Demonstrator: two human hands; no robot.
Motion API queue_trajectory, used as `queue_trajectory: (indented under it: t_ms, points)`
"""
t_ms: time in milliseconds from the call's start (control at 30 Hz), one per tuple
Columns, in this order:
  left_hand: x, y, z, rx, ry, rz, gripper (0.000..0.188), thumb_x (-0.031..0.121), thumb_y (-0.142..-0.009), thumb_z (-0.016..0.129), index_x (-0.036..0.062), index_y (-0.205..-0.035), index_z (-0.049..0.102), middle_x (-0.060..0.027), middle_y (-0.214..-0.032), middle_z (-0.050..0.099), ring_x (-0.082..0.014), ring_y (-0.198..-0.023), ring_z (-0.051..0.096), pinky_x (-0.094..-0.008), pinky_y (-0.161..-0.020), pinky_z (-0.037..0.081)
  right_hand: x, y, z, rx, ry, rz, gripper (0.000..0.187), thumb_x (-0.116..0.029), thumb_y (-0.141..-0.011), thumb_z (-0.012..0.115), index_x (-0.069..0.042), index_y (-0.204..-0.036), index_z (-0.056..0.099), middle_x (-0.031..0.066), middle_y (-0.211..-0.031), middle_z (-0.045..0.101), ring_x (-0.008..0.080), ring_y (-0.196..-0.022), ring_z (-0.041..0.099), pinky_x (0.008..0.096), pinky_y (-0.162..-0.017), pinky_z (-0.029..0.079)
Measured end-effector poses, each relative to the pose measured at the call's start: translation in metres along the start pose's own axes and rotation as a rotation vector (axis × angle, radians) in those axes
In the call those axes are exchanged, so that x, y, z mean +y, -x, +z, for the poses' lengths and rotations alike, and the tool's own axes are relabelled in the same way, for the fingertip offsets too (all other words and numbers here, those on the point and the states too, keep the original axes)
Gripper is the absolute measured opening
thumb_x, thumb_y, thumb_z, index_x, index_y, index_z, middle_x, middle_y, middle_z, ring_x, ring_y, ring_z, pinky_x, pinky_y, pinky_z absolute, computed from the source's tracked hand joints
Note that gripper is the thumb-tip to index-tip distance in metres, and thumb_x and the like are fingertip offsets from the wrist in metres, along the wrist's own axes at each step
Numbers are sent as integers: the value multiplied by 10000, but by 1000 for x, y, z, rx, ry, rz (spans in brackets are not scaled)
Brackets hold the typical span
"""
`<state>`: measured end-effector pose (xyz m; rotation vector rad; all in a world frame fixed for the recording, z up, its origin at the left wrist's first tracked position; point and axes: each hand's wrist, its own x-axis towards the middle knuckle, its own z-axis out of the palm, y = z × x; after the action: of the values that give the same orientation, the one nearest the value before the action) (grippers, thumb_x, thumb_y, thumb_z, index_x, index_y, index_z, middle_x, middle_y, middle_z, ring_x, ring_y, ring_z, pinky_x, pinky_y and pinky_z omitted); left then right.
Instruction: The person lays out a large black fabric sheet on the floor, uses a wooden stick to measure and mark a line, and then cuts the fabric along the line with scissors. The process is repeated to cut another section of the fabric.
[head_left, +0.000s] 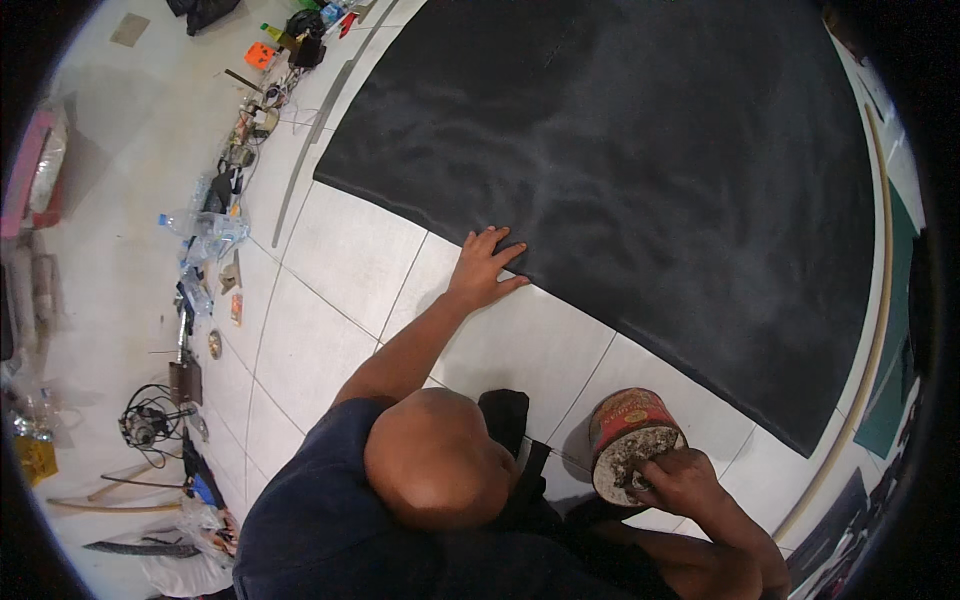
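Note:
My left hand (486, 268) lies with fingers spread on the near edge of a large black sheet (620, 180), which looks like cloth or rubber and is spread on the floor. The palm is partly over the white tiles. On the right, my right hand (682, 480) is at the crusted, pale top of a round red tin (632, 412). Its fingers are curled together and their tips are down at the tin's mouth. Whatever they hold, if anything, is hidden. The tin stands on the tiles close to my legs, apart from the sheet.
White floor tiles (345, 255) run along the sheet's near side. By the left wall lie plastic bottles (205, 225), a black fan-like object (148, 424) and loose clutter. A grey strip (310, 150) lies left of the sheet; a long pale strip (882, 255) curves along its right.

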<state>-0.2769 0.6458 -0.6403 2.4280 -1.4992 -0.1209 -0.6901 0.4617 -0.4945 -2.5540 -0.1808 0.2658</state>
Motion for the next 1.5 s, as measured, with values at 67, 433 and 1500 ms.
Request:
queue_trajectory:
  t_ms: [67,433,1500]
  points:
    - [-3,-2,0,-22,24,-14,553,411,-759,770,197,-1248,624,-152,-1358,490,-357,-1319,396,-549,-1089,278,1,-2,3,38,-29,19,316,-352,-735,758,-107,-875,616,68,-640,614,259,-578,643,391,-528,525]
    - [21,-20,-20,-204,85,-162,645,341,-745,798,177,-1324,564,-171,-1339,443,-352,-1257,391,-447,-1055,362,24,-12,-42,614,-132,495,296,-222,-696,804,-35,-792,597,96,-578,601,182,-498,626,336,-468,499]
    - [367,14,-417,-1328,475,-75,499,484,-805,693,111,-1135,664,-142,-1217,633,-300,-1095,617,-369,-933,484,-264,331,-145,511,-542,1816,516,-476,-863,610,1,-1055,661,253,-1050,659,399,-1025,623,458,-903,490]
